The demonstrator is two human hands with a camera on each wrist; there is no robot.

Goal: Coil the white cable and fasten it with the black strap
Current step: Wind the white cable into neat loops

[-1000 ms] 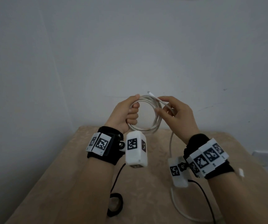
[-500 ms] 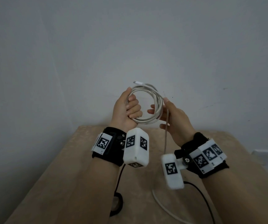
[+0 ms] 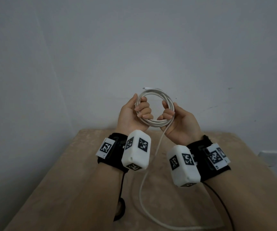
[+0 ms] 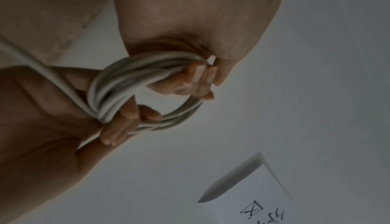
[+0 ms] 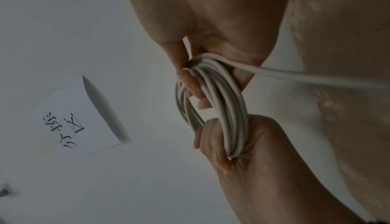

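The white cable (image 3: 154, 125) is wound into a round coil of several loops, held up in front of the wall. My left hand (image 3: 142, 112) grips the coil's left side with its fingers curled through the ring. My right hand (image 3: 167, 114) grips the right side the same way. One plug end (image 3: 144, 88) sticks out at the top of the coil. A loose tail (image 3: 157, 147) drops from my right hand to the table. The black strap (image 3: 120, 210) lies curled on the table below my left forearm. Both wrist views show the loops (image 4: 131, 80) (image 5: 227, 110) inside the curled fingers.
A beige table (image 3: 67, 189) stands against a grey wall, with the cable's tail (image 3: 144, 214) trailing across it to the right. A white wall socket (image 3: 270, 157) sits at the right. A handwritten paper (image 5: 80, 119) hangs on the wall. Thin black cords hang from my wrist cameras.
My right hand has laid another loop onto the coil and now grips its right side. The plug end has swung from the upper right to the top left.
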